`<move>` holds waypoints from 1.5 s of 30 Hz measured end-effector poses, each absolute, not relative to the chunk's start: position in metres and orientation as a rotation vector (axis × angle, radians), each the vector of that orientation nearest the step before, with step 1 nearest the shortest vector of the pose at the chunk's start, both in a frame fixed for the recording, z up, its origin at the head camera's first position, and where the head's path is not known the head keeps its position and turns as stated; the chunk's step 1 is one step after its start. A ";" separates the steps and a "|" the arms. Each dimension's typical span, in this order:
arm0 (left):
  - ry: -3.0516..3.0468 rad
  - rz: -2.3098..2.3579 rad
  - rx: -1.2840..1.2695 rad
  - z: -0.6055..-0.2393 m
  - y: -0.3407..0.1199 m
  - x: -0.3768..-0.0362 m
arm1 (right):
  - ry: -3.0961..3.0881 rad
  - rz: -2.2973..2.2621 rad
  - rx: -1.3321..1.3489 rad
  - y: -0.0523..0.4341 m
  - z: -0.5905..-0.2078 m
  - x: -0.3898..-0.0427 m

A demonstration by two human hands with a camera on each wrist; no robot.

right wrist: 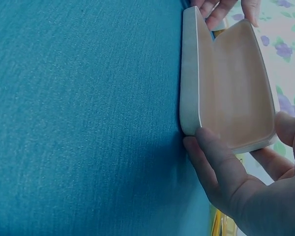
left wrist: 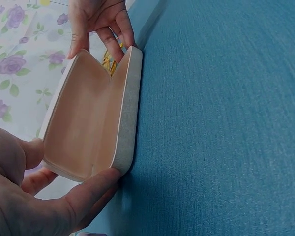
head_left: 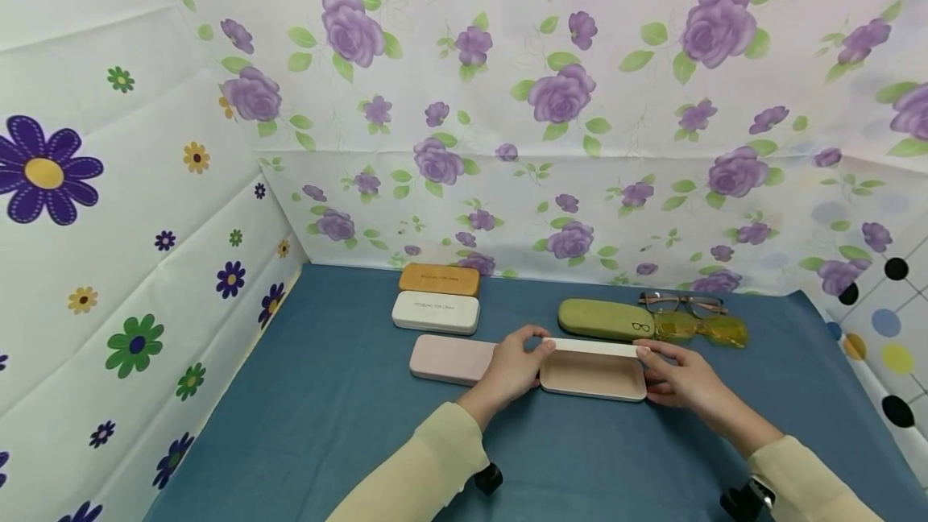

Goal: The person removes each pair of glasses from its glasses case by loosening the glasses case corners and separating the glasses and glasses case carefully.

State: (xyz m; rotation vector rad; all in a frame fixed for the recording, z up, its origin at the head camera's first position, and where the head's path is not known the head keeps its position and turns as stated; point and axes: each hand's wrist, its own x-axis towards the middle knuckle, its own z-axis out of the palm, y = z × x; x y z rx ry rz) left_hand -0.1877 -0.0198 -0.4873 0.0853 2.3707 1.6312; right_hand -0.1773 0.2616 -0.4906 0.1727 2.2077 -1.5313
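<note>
An open glasses case [head_left: 593,381], pale outside with a plain beige inside, sits on the blue cloth with its lid raised. At the case's left end my left hand [head_left: 513,365] grips it, thumb on the lid's edge and fingers along the base. My right hand [head_left: 681,381] holds the opposite end in much the same way. Nothing lies inside the case in the left wrist view, where the right hand's fingers [left wrist: 108,37] reach round the far end. A closed pink glasses case [head_left: 449,358] lies just left of my left hand.
Behind, on the left, are an orange case [head_left: 438,279] and a white case [head_left: 435,312]. A green case [head_left: 605,319] lies behind the open one, beside yellow-lensed glasses [head_left: 699,329] and dark-framed glasses [head_left: 681,302]. A flowered sheet [head_left: 507,103] hangs along the back.
</note>
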 end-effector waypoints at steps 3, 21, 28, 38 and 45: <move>2.382 1.628 0.087 -0.488 -0.020 -0.187 | 2.205 -1.534 0.175 0.261 -0.490 -0.177; 2.438 1.618 0.156 -0.495 -0.023 -0.181 | 2.205 -1.519 0.139 0.265 -0.496 -0.174; 2.444 1.639 0.200 -0.498 -0.025 -0.179 | 2.281 -1.499 0.128 0.262 -0.502 -0.170; 2.441 1.639 0.213 -0.498 -0.025 -0.179 | 2.243 -1.533 0.127 0.262 -0.500 -0.168; 2.442 1.626 0.217 -0.497 -0.026 -0.178 | 2.215 -1.566 0.129 0.264 -0.501 -0.167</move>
